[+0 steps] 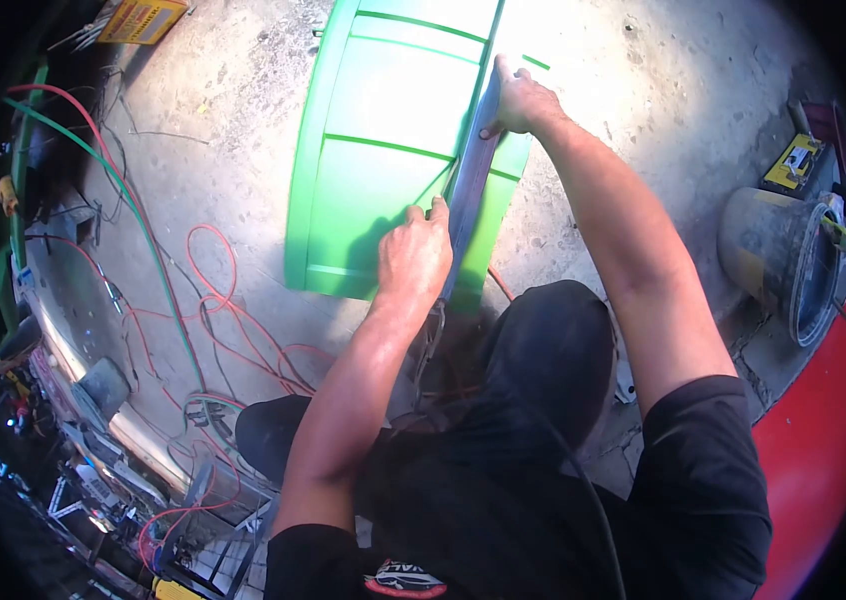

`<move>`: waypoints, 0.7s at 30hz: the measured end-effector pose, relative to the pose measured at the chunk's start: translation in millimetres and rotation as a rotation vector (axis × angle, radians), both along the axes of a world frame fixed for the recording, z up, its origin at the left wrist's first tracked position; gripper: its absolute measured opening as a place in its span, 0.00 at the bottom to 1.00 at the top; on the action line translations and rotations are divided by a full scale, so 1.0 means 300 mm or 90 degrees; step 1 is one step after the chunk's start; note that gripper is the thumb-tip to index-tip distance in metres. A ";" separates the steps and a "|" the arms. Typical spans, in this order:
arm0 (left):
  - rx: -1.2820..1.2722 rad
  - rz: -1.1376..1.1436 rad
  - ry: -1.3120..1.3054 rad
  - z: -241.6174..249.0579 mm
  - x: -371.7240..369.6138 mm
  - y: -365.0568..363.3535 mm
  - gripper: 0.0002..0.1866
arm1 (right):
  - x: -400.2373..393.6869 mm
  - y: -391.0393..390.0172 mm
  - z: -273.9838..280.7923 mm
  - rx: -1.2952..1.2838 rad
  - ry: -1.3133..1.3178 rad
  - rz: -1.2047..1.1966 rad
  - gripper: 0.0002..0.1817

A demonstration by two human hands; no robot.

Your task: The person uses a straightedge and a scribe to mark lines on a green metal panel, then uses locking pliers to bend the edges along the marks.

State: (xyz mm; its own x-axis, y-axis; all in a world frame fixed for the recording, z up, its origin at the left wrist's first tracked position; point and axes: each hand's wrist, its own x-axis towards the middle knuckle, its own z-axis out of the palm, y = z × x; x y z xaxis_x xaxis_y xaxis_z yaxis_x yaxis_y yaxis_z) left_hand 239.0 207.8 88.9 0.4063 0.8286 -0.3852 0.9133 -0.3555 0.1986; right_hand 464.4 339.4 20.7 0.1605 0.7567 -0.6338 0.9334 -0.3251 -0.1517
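A bright green panel (383, 200) with raised ribs lies on the concrete floor before me. Along its right part runs a long, narrow, grey-blue metal bar (471, 185), slanting from near my knees up and away. My right hand (528, 102) grips the bar toward its far end, the thumb on the near side and a finger stretched along it. Lower down, my left hand (413, 252) is closed at the bar's left edge, just over the green surface; its fingertips are partly hidden.
Red and green hoses (218, 300) tangle on the floor at left. Tools and clutter (93, 490) fill the lower left. A bucket (773, 260) lies on its side at right, near a yellow-and-black box (796, 163) and a red surface (813, 450). A yellow container (143, 20) is at top left.
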 end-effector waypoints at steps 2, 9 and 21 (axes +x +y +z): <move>-0.008 -0.011 0.012 0.002 -0.007 -0.016 0.21 | 0.004 -0.001 -0.009 -0.008 0.005 -0.012 0.74; -0.033 -0.037 0.067 0.036 -0.014 -0.069 0.23 | -0.001 0.002 0.008 -0.006 0.008 -0.006 0.75; -0.148 -0.072 0.110 0.167 -0.237 -0.356 0.21 | 0.000 0.003 0.012 -0.015 0.015 -0.011 0.77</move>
State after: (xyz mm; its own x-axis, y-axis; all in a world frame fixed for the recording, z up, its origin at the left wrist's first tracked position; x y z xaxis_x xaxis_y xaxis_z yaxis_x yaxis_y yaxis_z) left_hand 167.9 101.0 139.0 0.4028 0.6630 -0.6310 0.8979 -0.4201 0.1317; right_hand 464.5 340.3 24.3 0.1579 0.7390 -0.6550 0.9239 -0.3447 -0.1661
